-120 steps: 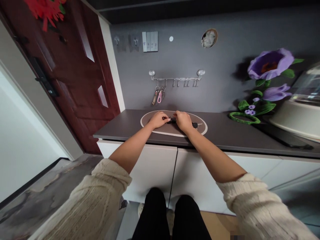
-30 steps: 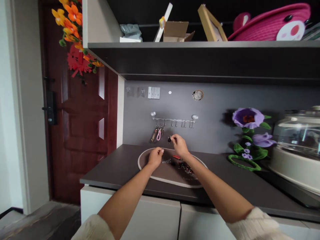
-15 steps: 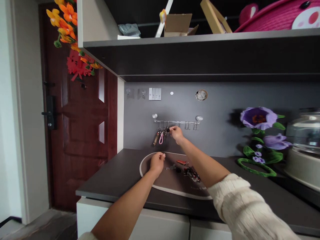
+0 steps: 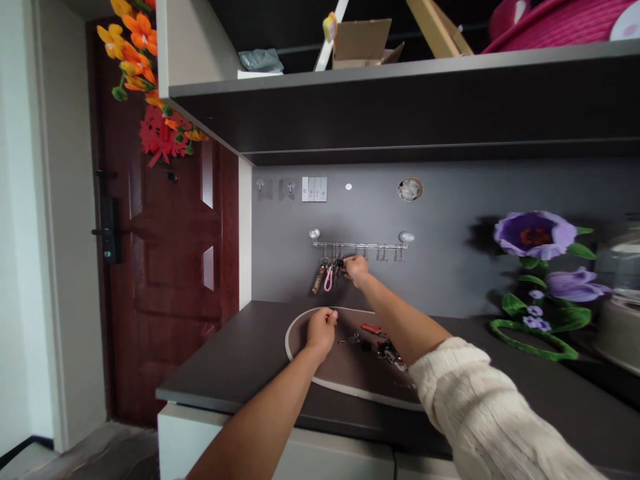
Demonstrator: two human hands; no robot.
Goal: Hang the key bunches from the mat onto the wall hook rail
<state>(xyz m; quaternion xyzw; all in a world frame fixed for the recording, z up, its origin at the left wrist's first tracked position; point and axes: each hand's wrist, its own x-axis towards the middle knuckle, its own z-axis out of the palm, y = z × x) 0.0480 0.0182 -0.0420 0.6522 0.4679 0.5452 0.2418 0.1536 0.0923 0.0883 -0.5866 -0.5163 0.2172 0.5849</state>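
Note:
A metal hook rail point(image 4: 370, 247) is fixed to the grey back panel by two clear suction cups. From its left part hang several keys, a brown tag point(image 4: 318, 279) and a pink loop point(image 4: 329, 279). My right hand point(image 4: 356, 268) is at the rail, its bent fingers closed on a dark-headed key point(image 4: 341, 264) beside the pink loop. Lower down, my left hand point(image 4: 321, 330) hovers over a brown mat point(image 4: 340, 379), fingers curled together and nothing showing from them. On the mat lie a red key fob point(image 4: 371, 328), a small key set point(image 4: 350, 339) and a dark bunch of keys point(image 4: 391, 355).
A low shelf point(image 4: 380, 120) overhangs the counter point(image 4: 220, 360); an open cardboard box point(image 4: 361, 41) stands on it. At the right are purple plush flowers point(image 4: 535, 235) and a clear-lidded appliance point(image 4: 620, 320). Orange flowers point(image 4: 141, 33) hang at the left by a dark red door point(image 4: 165, 287).
The view has shifted slightly, so most things sit a little further right. My right hand has turned slightly at the hanging keys; my left hand stays closed over the mat.

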